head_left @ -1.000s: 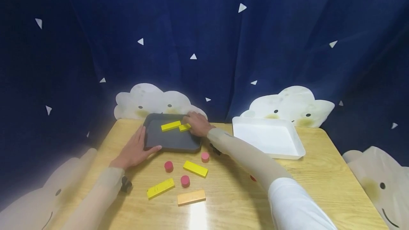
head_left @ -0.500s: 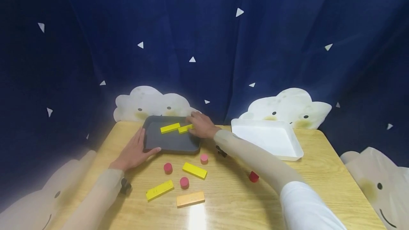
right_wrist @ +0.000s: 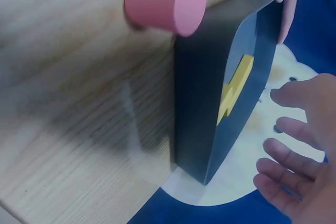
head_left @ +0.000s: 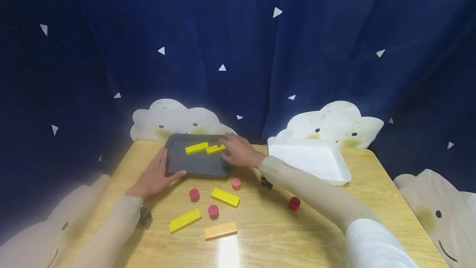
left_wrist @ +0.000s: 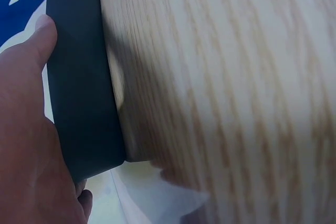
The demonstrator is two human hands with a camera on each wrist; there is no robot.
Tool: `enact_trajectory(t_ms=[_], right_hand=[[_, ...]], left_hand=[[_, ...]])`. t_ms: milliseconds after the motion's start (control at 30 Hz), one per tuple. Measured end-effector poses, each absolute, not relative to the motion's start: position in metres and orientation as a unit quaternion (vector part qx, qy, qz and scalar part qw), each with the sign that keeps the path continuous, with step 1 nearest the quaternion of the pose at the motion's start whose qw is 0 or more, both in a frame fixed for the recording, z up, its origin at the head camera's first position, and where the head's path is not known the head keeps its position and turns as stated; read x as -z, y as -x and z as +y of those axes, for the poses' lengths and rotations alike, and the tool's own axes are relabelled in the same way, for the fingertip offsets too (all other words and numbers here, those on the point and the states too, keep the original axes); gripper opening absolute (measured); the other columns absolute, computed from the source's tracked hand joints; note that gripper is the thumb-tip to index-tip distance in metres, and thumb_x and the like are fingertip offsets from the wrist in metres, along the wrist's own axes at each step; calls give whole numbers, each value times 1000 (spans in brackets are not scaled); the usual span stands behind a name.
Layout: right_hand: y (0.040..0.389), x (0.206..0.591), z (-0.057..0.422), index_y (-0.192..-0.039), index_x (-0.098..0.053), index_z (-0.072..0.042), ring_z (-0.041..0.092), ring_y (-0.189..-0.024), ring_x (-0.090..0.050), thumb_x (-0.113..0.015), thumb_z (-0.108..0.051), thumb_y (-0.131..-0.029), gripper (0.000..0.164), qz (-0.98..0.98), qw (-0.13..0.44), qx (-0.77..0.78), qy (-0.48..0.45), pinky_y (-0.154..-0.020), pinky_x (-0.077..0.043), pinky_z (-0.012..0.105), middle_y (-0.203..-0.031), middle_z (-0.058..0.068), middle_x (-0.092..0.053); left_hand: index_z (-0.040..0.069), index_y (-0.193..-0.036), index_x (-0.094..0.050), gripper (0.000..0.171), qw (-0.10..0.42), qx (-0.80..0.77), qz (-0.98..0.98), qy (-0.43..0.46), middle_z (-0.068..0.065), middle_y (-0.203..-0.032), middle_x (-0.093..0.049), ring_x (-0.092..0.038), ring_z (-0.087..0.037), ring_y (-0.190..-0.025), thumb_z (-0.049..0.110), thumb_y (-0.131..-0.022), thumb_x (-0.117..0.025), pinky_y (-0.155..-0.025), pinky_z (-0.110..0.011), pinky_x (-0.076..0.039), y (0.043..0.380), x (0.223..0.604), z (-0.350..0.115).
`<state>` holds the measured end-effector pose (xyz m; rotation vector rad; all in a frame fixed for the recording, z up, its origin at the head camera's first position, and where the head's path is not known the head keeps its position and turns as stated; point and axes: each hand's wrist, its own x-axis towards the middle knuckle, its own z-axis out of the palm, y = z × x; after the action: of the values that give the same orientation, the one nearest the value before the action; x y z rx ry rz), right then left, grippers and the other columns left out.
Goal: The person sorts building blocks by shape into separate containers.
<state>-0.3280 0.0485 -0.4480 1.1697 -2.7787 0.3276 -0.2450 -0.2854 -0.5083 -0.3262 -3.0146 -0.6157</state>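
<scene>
A dark grey tray (head_left: pixel 197 168) stands at the back left of the table, with two yellow blocks (head_left: pixel 196 148) lying nearly end to end inside. My left hand (head_left: pixel 151 178) rests against the tray's front left corner, its fingers straight along the side and its thumb along the front wall. In the left wrist view the thumb (left_wrist: pixel 44 35) touches the tray's edge. My right hand (head_left: pixel 242 152) hovers over the tray's right side, near the right-hand yellow block (head_left: pixel 215 149). The right wrist view shows its fingers (right_wrist: pixel 286 169) spread and holding nothing.
In front of the tray lie more yellow blocks (head_left: pixel 225 197), an orange block (head_left: pixel 220 231) and several round pieces, including a pink cylinder (head_left: pixel 236 183) and a red one (head_left: pixel 194 195). A dark red cylinder (head_left: pixel 294 204) sits by the right forearm. A white tray (head_left: pixel 312 160) stands back right.
My right hand has drawn back to the right, its fingers coming away from the right-hand yellow block in the tray. The dark red cylinder has come into view. My left hand keeps its place.
</scene>
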Motion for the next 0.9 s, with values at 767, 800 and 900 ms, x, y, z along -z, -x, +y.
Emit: enact_trajectory(t_ms=[767,800,900], right_hand=[[257,439,79,-131,-72,-12,23,-114,-65,-76,-44,-99,45,-904,72,-178,-382,-97,-59,41,-125,5,-69],[254,440,81,-130,-72,-12,23,-114,-65,-76,-44,-99,44,-904,71,-180,-382,-96,-59,40,-124,5,-69],[243,441,84,-129,-72,-13,21,-110,-64,-76,-43,-98,43,-904,67,-185,-380,-91,-59,39,-120,5,-68]], left_hand=[[-11,-167,-7,123,26,200,-973,109,-32,-176,-7,-15,-52,-161,72,-96,-64,-130,-65,-20,249,511,-286],[-11,-167,-7,123,25,200,-973,109,-32,-176,-7,-15,-52,-161,73,-96,-64,-130,-64,-20,249,512,-287],[-10,-167,-7,124,24,200,-973,109,-32,-176,-7,-14,-52,-161,74,-96,-64,-130,-64,-19,249,514,-288]])
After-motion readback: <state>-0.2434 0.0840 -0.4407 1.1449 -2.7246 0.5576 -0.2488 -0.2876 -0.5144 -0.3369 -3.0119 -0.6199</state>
